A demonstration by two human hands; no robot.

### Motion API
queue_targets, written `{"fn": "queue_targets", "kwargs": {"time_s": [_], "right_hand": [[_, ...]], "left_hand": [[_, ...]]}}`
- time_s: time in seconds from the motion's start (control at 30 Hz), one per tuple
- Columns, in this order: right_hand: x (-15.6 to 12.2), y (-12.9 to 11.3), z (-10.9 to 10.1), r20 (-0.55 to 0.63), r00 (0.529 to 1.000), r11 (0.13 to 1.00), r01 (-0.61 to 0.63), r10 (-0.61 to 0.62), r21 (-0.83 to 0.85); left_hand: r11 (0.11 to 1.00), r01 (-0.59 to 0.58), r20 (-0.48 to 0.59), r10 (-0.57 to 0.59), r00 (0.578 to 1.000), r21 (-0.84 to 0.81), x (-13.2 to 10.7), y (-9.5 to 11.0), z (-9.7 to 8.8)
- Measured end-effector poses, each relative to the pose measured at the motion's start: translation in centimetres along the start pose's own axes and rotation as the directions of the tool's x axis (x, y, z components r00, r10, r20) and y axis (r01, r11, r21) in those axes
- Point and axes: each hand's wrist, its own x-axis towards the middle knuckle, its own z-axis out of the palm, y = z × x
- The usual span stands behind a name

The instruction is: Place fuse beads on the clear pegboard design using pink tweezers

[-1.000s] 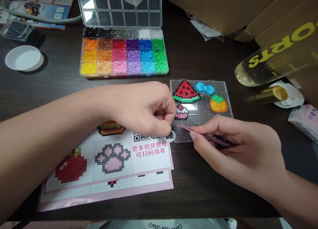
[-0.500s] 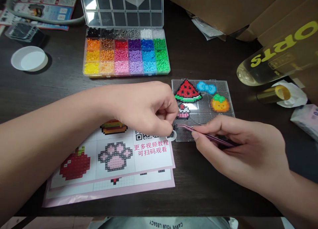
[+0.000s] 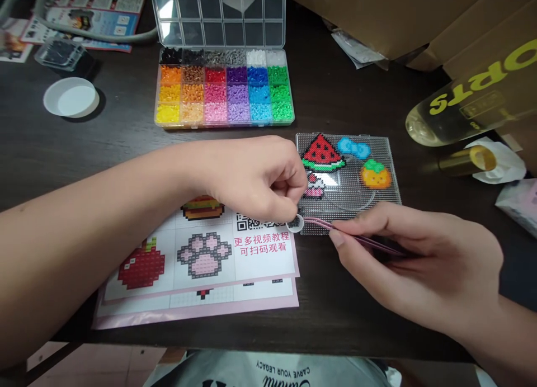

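Note:
My left hand (image 3: 255, 177) is curled, its fingertips pinching a small white cap of dark beads (image 3: 295, 223) at the near left corner of the clear pegboard (image 3: 380, 199). My right hand (image 3: 413, 258) grips pink tweezers (image 3: 356, 237), their tips reaching into the cap. On the pegboard sit a bead watermelon slice (image 3: 322, 151), a blue bow (image 3: 353, 147), an orange fruit (image 3: 375, 174) and a small cupcake (image 3: 314, 185). Pattern sheets (image 3: 201, 258) with an apple, a paw and a burger lie under my left wrist.
An open bead organiser (image 3: 224, 88) with many coloured compartments stands behind my left hand. A white lid (image 3: 70, 98) lies far left. At the right are a clear bottle (image 3: 461, 104), a gold cap (image 3: 467, 159), tissue and cardboard boxes (image 3: 419, 18).
The view has shifted left, so everything sits further right in the frame. The tweezers' tips have dropped slightly from the pegboard into the small cap. My left hand keeps its pinch.

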Motion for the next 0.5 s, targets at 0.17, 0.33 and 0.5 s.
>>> {"fn": "queue_targets", "kwargs": {"time_s": [0.17,0.33,0.5], "right_hand": [[0.29,-0.43,0.0,0.064,0.998,1.0,0.026,-0.026,-0.004],[0.53,-0.55,0.03,0.08,0.996,0.999,0.03,-0.029,-0.017],[0.36,-0.62,0.04,0.093,0.995,0.999,0.027,-0.025,-0.02]], "left_hand": [[1.0,-0.019,-0.012,0.019,1.0,0.02,0.12,-0.09,0.07],[0.999,-0.046,-0.02,0.046,0.999,0.018,0.23,-0.45,0.15],[0.998,-0.068,-0.043,0.069,0.997,0.014,0.27,-0.85,0.22]]}}
